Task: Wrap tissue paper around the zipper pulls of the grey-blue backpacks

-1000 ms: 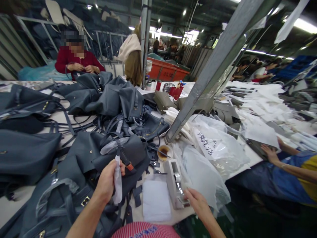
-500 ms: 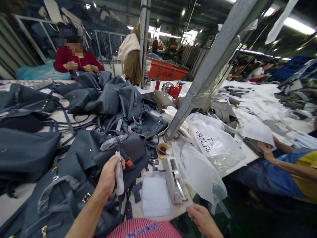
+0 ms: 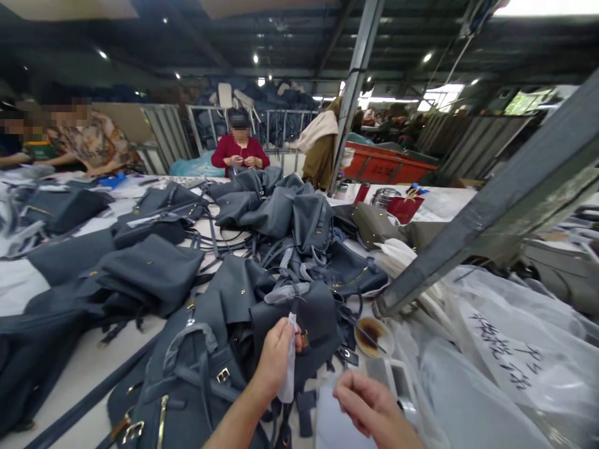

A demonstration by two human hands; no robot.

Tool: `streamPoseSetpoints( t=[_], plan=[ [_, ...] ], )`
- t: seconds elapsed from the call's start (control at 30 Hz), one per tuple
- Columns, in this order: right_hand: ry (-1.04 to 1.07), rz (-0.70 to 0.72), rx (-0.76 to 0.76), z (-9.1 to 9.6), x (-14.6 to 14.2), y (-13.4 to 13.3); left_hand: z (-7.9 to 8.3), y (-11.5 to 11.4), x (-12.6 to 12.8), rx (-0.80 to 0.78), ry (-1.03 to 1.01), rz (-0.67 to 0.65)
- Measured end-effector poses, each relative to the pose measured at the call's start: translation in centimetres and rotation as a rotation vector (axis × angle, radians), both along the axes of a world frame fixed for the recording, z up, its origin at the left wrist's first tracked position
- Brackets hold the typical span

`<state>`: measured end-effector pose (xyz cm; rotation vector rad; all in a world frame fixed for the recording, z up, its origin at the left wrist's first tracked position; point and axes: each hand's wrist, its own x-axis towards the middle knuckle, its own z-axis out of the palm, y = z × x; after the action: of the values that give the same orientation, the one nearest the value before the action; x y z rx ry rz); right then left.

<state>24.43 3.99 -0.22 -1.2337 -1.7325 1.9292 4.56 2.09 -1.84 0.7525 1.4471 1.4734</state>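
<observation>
Two bare hands work over a heap of dark grey leather backpacks (image 3: 299, 330) spread across a long table (image 3: 84, 368). The left hand (image 3: 276, 358) holds a narrow grip, thumb and fingers pinching a white strip (image 3: 291, 365) that stands upright just above a backpack's flap. The right hand (image 3: 367, 405) is drawn into a narrow pinch, its fingertips together with nothing visible between them. It sits near a white tape dispenser (image 3: 395, 390). Just above the dispenser lies a small dish (image 3: 373, 337) stained brown, with a thin stick across it. Clear plastic bags with black handwriting (image 3: 508, 355) pile up to the right, under a slanting grey steel beam (image 3: 472, 231). Beyond the heap, a co-worker in a red top (image 3: 239, 149) has both hands together.
</observation>
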Motion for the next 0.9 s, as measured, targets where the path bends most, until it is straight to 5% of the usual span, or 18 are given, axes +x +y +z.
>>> streamPoseSetpoints(
  t=[0.1, 0.17, 0.43, 0.9],
  plan=[
    [0.077, 0.093, 0.187, 4.4, -5.1, 2.8, -0.2, -0.3, 0.5, 0.012, 0.082, -0.004],
    [0.057, 0.137, 0.275, 5.3, -7.5, 4.2, -0.2, -0.5, 0.8, 0.02, 0.163, 0.01],
    [-0.143, 0.142, 0.357, 2.1, -9.5, 5.9, -0.8, -1.1, 1.8, 0.036, 0.327, 0.056],
    [-0.227, 0.095, 0.303, 2.7, -10.7, 6.2, -0.8, -2.6, 0.8, 0.131, 0.257, 0.167]
  ],
)
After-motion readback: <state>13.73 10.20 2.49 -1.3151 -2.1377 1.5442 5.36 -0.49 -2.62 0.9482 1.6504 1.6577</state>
